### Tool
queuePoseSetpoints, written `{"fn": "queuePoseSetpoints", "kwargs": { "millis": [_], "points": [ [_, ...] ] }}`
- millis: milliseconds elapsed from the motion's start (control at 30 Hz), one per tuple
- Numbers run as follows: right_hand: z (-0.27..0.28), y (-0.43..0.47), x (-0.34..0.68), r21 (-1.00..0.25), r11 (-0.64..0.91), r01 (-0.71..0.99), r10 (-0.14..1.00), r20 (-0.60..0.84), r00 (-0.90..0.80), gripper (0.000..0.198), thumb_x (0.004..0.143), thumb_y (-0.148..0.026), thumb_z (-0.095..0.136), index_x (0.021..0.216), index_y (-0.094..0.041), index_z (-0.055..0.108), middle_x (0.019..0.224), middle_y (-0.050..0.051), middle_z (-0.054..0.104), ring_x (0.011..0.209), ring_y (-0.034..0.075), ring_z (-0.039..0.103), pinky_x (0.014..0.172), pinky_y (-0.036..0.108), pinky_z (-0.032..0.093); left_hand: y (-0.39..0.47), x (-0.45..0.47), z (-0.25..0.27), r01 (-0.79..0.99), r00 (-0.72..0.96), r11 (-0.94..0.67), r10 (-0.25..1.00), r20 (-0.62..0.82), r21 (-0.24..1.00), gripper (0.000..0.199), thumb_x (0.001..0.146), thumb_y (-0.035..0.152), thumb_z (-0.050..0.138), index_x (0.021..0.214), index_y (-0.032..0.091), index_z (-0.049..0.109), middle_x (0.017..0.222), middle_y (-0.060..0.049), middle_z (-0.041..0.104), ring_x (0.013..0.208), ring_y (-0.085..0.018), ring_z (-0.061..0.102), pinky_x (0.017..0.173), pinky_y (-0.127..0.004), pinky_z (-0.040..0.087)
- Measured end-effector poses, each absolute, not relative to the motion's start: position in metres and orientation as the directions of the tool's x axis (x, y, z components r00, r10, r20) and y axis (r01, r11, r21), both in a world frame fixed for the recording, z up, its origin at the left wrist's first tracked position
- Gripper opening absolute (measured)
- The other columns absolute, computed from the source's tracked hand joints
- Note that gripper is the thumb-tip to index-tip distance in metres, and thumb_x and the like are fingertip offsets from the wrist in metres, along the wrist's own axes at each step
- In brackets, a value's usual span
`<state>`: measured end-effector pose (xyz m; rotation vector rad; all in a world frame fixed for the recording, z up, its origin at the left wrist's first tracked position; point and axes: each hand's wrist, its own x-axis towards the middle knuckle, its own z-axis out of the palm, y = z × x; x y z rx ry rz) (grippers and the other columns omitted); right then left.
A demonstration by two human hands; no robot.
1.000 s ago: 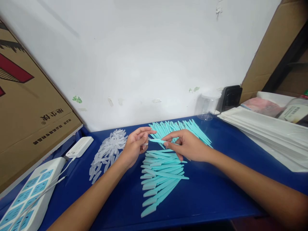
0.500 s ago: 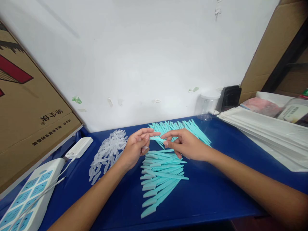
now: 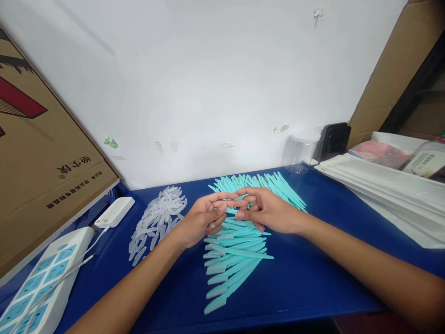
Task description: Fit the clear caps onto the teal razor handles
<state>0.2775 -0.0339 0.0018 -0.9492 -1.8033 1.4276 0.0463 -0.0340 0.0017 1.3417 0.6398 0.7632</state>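
Observation:
Above the teal piles, my left hand (image 3: 205, 215) and my right hand (image 3: 266, 209) meet fingertip to fingertip. Both are closed in a pinch around a slim teal eyebrow razor, now almost wholly hidden behind the fingers. Below them lies a fanned stack of teal eyebrow razors (image 3: 222, 269), their wider ends mostly to the left. Behind the hands spreads a second pile of teal razors (image 3: 283, 188). Left of my left hand is a heap of small translucent blade caps (image 3: 160, 211).
The blue tabletop (image 3: 295, 283) meets a white wall (image 3: 208, 93). At left are a power strip (image 3: 38, 283), a white charger box (image 3: 114, 212) with its cable, and a cardboard box (image 3: 52, 139). At right stand a clear jar (image 3: 301, 153), a black object (image 3: 335, 141) and white bags (image 3: 389, 195).
My hands have drawn closer together and their fingers now overlap. The razor that showed between them is now mostly hidden. The piles look unchanged.

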Motion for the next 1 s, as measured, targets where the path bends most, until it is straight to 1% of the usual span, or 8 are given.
{"fn": "queuePoseSetpoints", "kwargs": {
  "millis": [133, 233, 467, 567, 667, 733, 867, 1000],
  "points": [
    [0.003, -0.037, 0.276, -0.979, 0.138, 0.151, 0.838, 0.034, -0.545, 0.047, 0.084, -0.041, 0.079, 0.121, -0.02, 0.059, 0.081, -0.002, 0.066, 0.045, 0.007, 0.054, 0.042, 0.022, 0.04, -0.035, 0.048, 0.002, -0.112, 0.631, 0.066, 0.775, 0.02, 0.992, 0.045, 0.094, 0.038, 0.069, 0.132, 0.015, 0.064, 0.116, -0.021, 0.073, 0.047, -0.002, 0.024, 0.042, -0.021, 0.018],
    [0.006, -0.039, 0.274, -0.976, 0.123, 0.179, 0.85, 0.01, -0.527, 0.049, 0.084, -0.04, 0.079, 0.123, -0.019, 0.058, 0.073, -0.005, 0.062, 0.044, 0.007, 0.052, 0.043, 0.023, 0.041, -0.039, 0.05, 0.005, -0.096, 0.645, 0.061, 0.764, 0.015, 0.994, 0.044, 0.093, 0.039, 0.07, 0.131, 0.017, 0.064, 0.119, -0.021, 0.072, 0.047, -0.003, 0.028, 0.042, -0.021, 0.018],
    [0.001, -0.034, 0.276, -0.977, 0.141, 0.159, 0.826, 0.027, -0.564, 0.048, 0.085, -0.042, 0.078, 0.122, -0.018, 0.059, 0.08, -0.002, 0.066, 0.045, 0.007, 0.051, 0.043, 0.022, 0.041, -0.044, 0.053, 0.008, -0.123, 0.605, 0.12, 0.796, -0.021, 0.985, 0.042, 0.089, 0.04, 0.075, 0.126, 0.021, 0.065, 0.117, -0.017, 0.072, 0.046, -0.002, 0.026, 0.042, -0.021, 0.018],
    [-0.001, -0.029, 0.281, -0.963, 0.196, 0.185, 0.846, 0.071, -0.528, 0.049, 0.086, -0.045, 0.075, 0.123, -0.018, 0.061, 0.081, 0.0, 0.068, 0.05, 0.009, 0.054, 0.048, 0.024, 0.045, -0.039, 0.049, 0.009, -0.156, 0.553, 0.123, 0.833, -0.017, 0.98, 0.038, 0.091, 0.039, 0.074, 0.123, 0.02, 0.066, 0.116, -0.016, 0.072, 0.046, -0.001, 0.024, 0.041, -0.019, 0.017],
    [0.002, -0.025, 0.287, -0.907, 0.312, 0.282, 0.872, 0.156, -0.463, 0.041, 0.088, -0.041, 0.072, 0.121, -0.017, 0.065, 0.077, 0.001, 0.068, 0.062, 0.013, 0.06, 0.059, 0.027, 0.049, -0.032, 0.043, 0.011, -0.198, 0.466, 0.098, 0.885, 0.005, 0.975, 0.03, 0.093, 0.036, 0.071, 0.117, 0.019, 0.066, 0.128, -0.015, 0.067, 0.047, 0.0, 0.026, 0.04, -0.017, 0.019],
    [0.004, -0.025, 0.289, -0.864, 0.36, 0.352, 0.871, 0.176, -0.459, 0.036, 0.089, -0.038, 0.071, 0.118, -0.017, 0.066, 0.076, 0.001, 0.071, 0.068, 0.015, 0.062, 0.064, 0.028, 0.048, -0.027, 0.04, 0.011, -0.22, 0.404, 0.087, 0.914, 0.01, 0.972, 0.027, 0.094, 0.034, 0.071, 0.115, 0.019, 0.064, 0.128, -0.014, 0.066, 0.047, 0.001, 0.027, 0.039, -0.016, 0.02],
    [0.005, -0.029, 0.288, -0.825, 0.394, 0.405, 0.792, 0.081, -0.605, 0.028, 0.089, -0.037, 0.071, 0.108, -0.017, 0.073, 0.079, 0.003, 0.075, 0.072, 0.016, 0.064, 0.067, 0.028, 0.045, -0.022, 0.038, 0.007, -0.278, 0.317, 0.101, 0.948, -0.008, 0.955, 0.021, 0.094, 0.028, 0.069, 0.109, 0.017, 0.061, 0.096, -0.003, 0.064, 0.042, 0.0, 0.024, 0.034, -0.014, 0.017],
    [0.006, -0.034, 0.283, -0.797, 0.452, 0.4, 0.744, 0.09, -0.662, 0.021, 0.089, -0.036, 0.07, 0.098, -0.02, 0.079, 0.086, 0.004, 0.077, 0.078, 0.017, 0.066, 0.068, 0.029, 0.045, -0.022, 0.04, 0.002, -0.306, 0.295, 0.143, 0.954, -0.049, 0.941, 0.017, 0.097, 0.03, 0.064, 0.104, 0.017, 0.058, 0.069, 0.006, 0.048, 0.039, -0.002, 0.021, 0.032, -0.013, 0.016]
  ]
}}
